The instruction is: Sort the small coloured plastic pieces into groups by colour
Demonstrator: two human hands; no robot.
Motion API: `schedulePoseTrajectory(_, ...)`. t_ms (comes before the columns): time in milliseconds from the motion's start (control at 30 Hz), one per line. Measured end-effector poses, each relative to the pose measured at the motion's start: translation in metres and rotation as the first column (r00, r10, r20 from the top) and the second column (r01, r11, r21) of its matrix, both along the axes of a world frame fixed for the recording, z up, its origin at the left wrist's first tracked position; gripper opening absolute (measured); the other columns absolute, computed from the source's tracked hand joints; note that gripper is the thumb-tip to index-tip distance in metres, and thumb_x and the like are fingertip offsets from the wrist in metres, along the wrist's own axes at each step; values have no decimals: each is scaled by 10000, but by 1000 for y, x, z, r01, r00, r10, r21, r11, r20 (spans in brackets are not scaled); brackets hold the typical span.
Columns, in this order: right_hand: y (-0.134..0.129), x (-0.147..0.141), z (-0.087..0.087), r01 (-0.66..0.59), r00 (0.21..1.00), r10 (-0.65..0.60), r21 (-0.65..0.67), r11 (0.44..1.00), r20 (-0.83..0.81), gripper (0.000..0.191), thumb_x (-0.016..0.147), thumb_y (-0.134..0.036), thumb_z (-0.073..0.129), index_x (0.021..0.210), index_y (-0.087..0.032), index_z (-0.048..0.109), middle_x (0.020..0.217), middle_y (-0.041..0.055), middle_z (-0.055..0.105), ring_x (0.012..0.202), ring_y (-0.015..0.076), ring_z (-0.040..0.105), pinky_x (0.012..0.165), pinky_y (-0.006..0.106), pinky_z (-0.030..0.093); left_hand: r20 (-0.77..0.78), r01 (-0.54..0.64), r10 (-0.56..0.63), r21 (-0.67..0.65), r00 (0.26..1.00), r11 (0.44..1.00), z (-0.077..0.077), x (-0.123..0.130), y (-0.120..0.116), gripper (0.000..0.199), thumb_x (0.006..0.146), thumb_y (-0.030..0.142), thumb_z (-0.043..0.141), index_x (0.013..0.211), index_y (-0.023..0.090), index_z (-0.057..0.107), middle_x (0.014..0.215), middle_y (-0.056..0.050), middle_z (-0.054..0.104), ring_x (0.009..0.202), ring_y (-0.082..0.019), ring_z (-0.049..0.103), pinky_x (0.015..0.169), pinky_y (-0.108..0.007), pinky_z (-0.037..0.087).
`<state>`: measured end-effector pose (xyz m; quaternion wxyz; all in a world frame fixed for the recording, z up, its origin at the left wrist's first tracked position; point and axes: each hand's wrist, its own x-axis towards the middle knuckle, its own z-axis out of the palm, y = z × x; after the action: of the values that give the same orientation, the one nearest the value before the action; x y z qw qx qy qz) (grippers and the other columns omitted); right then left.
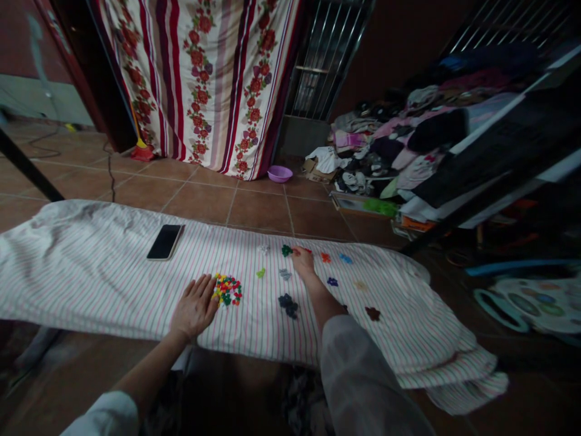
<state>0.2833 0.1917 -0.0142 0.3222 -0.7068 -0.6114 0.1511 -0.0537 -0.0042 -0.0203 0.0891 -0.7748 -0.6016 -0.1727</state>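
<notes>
On a striped cloth, my left hand lies flat, fingers spread, at the left edge of a mixed pile of small colourful pieces. My right hand reaches to the far side, its fingertips closed beside a dark green cluster, with red pieces partly behind it. Whatever those fingers hold is too small to make out. Around it lie separate clusters: white, lime green, grey, dark grey, orange, light blue, dark blue, beige and brown.
A phone lies on the cloth's left part. Beyond the cloth are a tiled floor, a purple basin, a floral curtain and a heap of clothes. Dark bars stand at both sides.
</notes>
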Motion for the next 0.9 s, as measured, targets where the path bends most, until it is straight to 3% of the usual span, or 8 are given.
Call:
schedulePoseTrajectory(367,-29,-10,14,-66,993,71,57,996,-94,277,732,-115,486,904,-179,693,935,63,709,897,184,651,860,307,492,25,-7,7,-9,1000,1000,-1,0,0,533,915,432,310,1324,140,488,1396,-118,485,1332,-248,398,1096,-444,325)
schedulePoseTrajectory(567,-72,-52,17,-221,966,233,106,969,-115,246,761,-185,474,894,-215,679,886,20,684,804,155,632,782,277,502,51,-5,7,-43,999,999,1,0,0,519,920,404,296,1319,136,494,1400,-123,481,1334,-254,394,1097,-459,323)
schedulePoseTrajectory(767,-120,-103,3,-415,877,437,142,899,-199,203,779,-181,488,886,-203,659,880,26,657,773,137,622,743,259,503,94,-22,29,-75,995,997,7,1,-2,493,931,347,270,1295,118,512,1381,-120,505,1330,-240,400,1107,-447,311)
schedulePoseTrajectory(900,-148,-123,-7,-461,853,479,131,878,-209,196,785,-170,505,901,-212,657,878,23,643,774,135,618,759,262,505,112,-33,43,-91,993,995,9,2,-2,487,933,321,259,1289,101,508,1378,-119,510,1327,-231,404,1113,-431,305)
